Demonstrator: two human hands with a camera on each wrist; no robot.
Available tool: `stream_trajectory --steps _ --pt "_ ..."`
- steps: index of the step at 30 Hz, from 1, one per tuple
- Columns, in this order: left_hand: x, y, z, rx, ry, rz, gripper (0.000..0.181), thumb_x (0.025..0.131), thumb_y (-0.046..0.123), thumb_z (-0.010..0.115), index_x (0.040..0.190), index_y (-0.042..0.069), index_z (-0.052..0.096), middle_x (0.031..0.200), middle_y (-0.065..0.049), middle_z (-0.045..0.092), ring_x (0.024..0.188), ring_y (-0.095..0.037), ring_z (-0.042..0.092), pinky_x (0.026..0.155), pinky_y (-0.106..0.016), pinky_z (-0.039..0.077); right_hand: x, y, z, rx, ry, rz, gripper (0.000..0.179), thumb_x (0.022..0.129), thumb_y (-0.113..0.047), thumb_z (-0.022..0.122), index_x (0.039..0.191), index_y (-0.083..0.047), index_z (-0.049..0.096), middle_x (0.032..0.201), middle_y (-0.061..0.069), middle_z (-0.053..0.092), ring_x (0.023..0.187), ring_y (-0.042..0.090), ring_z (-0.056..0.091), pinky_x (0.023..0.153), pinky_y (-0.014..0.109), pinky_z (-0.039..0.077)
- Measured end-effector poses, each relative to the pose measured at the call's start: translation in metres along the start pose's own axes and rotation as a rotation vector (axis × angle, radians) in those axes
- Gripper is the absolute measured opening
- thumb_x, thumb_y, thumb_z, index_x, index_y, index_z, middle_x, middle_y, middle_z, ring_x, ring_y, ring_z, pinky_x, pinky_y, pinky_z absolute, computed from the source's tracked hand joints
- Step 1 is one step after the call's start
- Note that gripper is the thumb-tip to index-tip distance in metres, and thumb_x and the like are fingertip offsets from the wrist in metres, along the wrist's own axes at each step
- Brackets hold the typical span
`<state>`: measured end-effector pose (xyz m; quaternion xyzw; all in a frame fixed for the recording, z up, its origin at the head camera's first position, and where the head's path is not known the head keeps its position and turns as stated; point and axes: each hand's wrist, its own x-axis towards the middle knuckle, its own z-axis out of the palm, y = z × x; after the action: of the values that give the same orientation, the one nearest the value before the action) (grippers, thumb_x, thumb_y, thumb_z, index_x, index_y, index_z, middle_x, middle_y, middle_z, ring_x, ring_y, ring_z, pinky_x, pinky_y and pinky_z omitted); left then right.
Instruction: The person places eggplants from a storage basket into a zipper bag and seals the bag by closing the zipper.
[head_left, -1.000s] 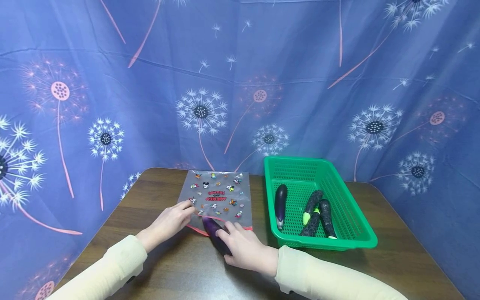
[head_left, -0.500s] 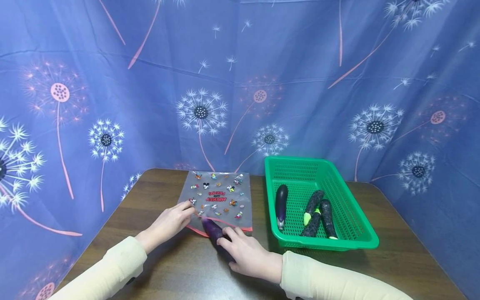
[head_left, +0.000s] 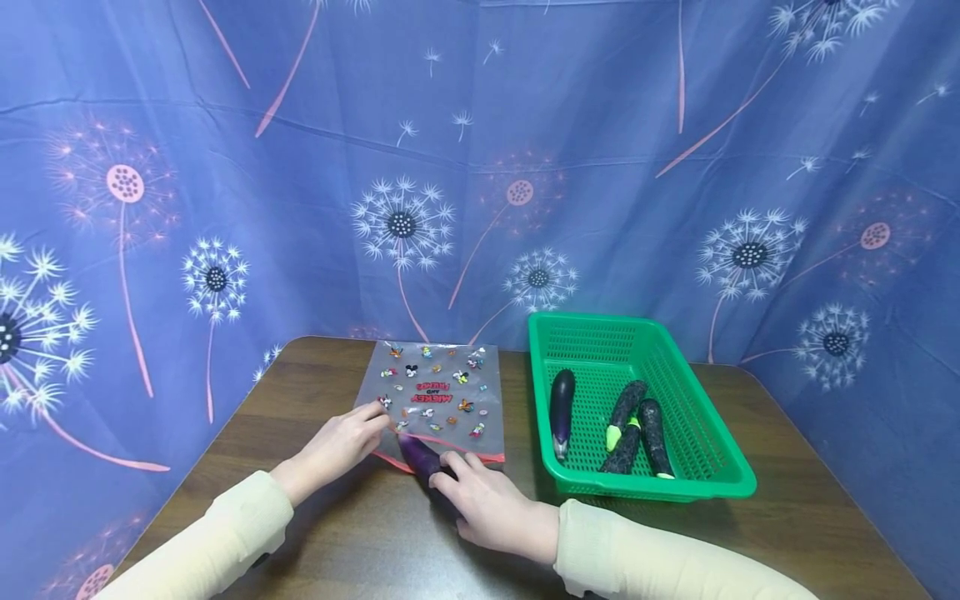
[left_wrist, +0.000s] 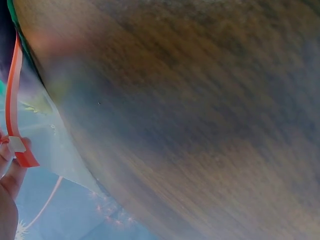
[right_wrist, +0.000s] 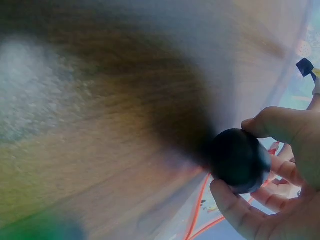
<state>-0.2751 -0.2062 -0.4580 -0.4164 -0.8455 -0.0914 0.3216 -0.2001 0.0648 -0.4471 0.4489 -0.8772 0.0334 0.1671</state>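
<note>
A clear zip bag printed with small cartoon figures lies flat on the table, its red-edged mouth toward me. My left hand pinches the upper edge of that mouth near its left corner. In the left wrist view the fingers hold the red strip at its white slider. A long purple eggplant points its far end into the bag's mouth. My right hand grips the eggplant from the right. The right wrist view shows the eggplant's dark rounded end between thumb and curled fingers.
To the right stands a green perforated plastic basket. Inside it lie a smooth purple eggplant and several dark, rough-skinned vegetables with light green ends. A blue dandelion-print curtain hangs behind the brown wooden table.
The eggplant has shifted slightly toward the left, its far end a little closer to my left fingers. My right hand still grips it; the left hand stays in place.
</note>
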Motion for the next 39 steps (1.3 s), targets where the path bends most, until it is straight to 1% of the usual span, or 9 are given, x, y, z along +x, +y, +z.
stream_trajectory --steps 5,13,17,22,29,35,39 --pt "0.002 0.0 -0.001 0.018 -0.009 0.005 0.025 0.071 0.002 0.07 0.091 0.013 0.063 0.091 0.001 0.055 0.081 -0.013 0.058 0.058 -0.028 0.051 0.006 -0.001 -0.001 -0.013 0.013 -0.004 0.055 0.058 -0.017 0.08 0.108 -0.018 0.059 0.112 0.002 0.052 0.085 0.017 0.051 0.044 0.021 0.039" --pt "0.002 0.001 -0.001 -0.007 -0.014 -0.005 0.029 0.069 -0.001 0.071 0.092 0.015 0.065 0.09 0.004 0.054 0.077 -0.01 0.056 0.055 -0.026 0.049 0.017 -0.002 -0.003 -0.057 0.013 0.01 0.052 0.057 -0.019 0.081 0.104 -0.017 0.059 0.111 0.002 0.053 0.083 0.018 0.051 0.053 0.022 0.044" --pt "0.001 0.001 0.0 -0.003 -0.006 0.0 0.03 0.068 -0.002 0.07 0.093 0.015 0.065 0.09 0.005 0.054 0.077 -0.011 0.056 0.054 -0.026 0.049 0.023 -0.003 -0.005 -0.055 -0.003 0.018 0.05 0.058 -0.02 0.08 0.103 -0.016 0.059 0.109 0.002 0.053 0.08 0.018 0.051 0.053 0.022 0.043" --pt "0.002 0.002 0.002 -0.004 0.01 0.003 0.031 0.067 -0.002 0.069 0.093 0.014 0.064 0.091 0.004 0.054 0.079 -0.011 0.057 0.055 -0.026 0.049 0.03 -0.004 -0.006 -0.034 -0.02 0.047 0.049 0.06 -0.02 0.08 0.104 -0.016 0.058 0.111 0.003 0.054 0.081 0.018 0.052 0.05 0.022 0.042" --pt "0.004 0.004 0.002 -0.024 0.008 -0.01 0.031 0.068 -0.002 0.068 0.094 0.015 0.065 0.093 0.006 0.056 0.08 -0.01 0.057 0.057 -0.026 0.049 0.034 -0.001 0.003 -0.035 -0.014 0.076 0.048 0.06 -0.019 0.08 0.103 -0.017 0.058 0.11 0.001 0.053 0.081 0.018 0.051 0.048 0.023 0.041" --pt "0.005 0.006 0.002 0.004 0.015 0.016 0.028 0.068 0.0 0.068 0.093 0.014 0.064 0.093 0.004 0.056 0.081 -0.011 0.059 0.057 -0.026 0.05 0.036 0.0 0.012 -0.026 -0.005 0.099 0.049 0.061 -0.019 0.081 0.104 -0.017 0.057 0.115 0.002 0.052 0.086 0.019 0.051 0.049 0.024 0.043" --pt "0.006 0.007 0.002 0.012 0.016 0.017 0.028 0.068 0.0 0.068 0.092 0.014 0.064 0.093 0.004 0.056 0.081 -0.012 0.059 0.055 -0.026 0.05 0.036 0.001 0.016 -0.04 0.003 0.095 0.05 0.061 -0.02 0.081 0.105 -0.017 0.057 0.116 0.003 0.052 0.087 0.019 0.052 0.05 0.024 0.044"
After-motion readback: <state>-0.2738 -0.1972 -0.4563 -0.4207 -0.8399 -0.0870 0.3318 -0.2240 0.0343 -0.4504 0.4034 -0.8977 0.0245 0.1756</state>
